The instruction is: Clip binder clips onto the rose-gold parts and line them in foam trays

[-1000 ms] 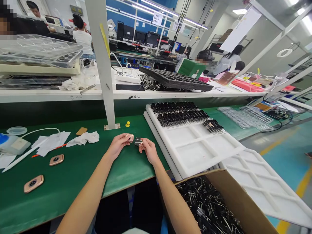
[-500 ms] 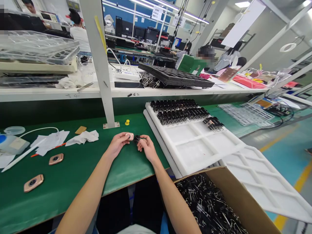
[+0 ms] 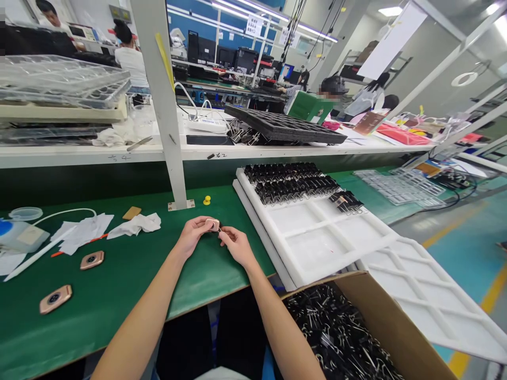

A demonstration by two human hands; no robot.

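My left hand [image 3: 193, 236] is closed around a rose-gold watch case [image 3: 213, 224], thumb on its face, held over the green table. Against the case's right edge, my right hand [image 3: 236, 244] pinches a black binder clip, now mostly hidden by the fingers; only a small dark and shiny bit shows. Whether the clip grips the case I cannot tell. Two more rose-gold cases with dark round centres, one nearer [image 3: 55, 299] and one farther [image 3: 92, 259], lie on the table at the left.
White foam trays [image 3: 312, 243] at the right carry rows of black binder clips [image 3: 297, 184]. A cardboard box [image 3: 380, 311] full of loose clips stands at the front right. Crumpled tissue [image 3: 134, 224], a yellow pushpin-shaped piece [image 3: 206, 200] and a post [image 3: 174, 158] are beyond my hands.
My right hand has come left to the watch case, and the binder clip that showed between the hands is now mostly covered by fingers. The case has shifted slightly right and turned.
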